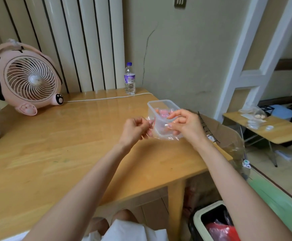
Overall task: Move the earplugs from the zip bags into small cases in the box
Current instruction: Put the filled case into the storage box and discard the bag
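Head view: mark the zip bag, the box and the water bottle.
zip bag (154,122), head view, on the red zip strip at its left end.
box (159,101), head view, on its far rim.
water bottle (129,79), head view, on its purple label.

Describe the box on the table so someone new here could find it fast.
Start at the wooden table and go to its right edge, nearer than the water bottle. The box sits there behind the zip bag held by the left hand and right hand. It is the only clear rectangular container there, with pink pieces inside.
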`<state>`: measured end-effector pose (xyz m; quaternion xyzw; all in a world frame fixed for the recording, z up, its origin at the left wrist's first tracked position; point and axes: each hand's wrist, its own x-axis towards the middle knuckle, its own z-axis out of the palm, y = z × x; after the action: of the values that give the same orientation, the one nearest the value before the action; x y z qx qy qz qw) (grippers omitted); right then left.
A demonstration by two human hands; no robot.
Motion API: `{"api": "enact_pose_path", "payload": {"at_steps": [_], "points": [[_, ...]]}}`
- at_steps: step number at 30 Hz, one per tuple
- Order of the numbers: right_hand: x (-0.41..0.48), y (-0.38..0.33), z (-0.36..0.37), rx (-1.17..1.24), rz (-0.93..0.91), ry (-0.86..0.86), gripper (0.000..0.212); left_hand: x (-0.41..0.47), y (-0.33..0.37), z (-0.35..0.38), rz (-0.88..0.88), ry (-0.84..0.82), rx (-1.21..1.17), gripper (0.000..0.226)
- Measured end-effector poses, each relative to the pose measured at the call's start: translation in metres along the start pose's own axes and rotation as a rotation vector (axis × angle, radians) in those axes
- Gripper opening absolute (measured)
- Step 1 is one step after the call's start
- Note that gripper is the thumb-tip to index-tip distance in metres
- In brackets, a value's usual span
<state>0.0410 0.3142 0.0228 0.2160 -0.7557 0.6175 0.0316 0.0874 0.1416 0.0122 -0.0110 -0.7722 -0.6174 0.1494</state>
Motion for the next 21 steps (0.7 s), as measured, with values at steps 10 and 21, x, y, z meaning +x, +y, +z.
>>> {"api": "enact_pose_path", "payload": {"at_steps": [10, 21], "points": [[-0.051, 0.043, -0.116, -0.102, 0.175, 0.413, 0.020, -0.002, 0.016, 0.109, 0.074, -0.273, 0.038, 0.021], [-0.150, 0.213, -0.182, -0.552, 0.736, 0.528, 0.017, -0.010, 0.022, 0.188, 0.175, -0.453, 0.044, 0.016]]}}
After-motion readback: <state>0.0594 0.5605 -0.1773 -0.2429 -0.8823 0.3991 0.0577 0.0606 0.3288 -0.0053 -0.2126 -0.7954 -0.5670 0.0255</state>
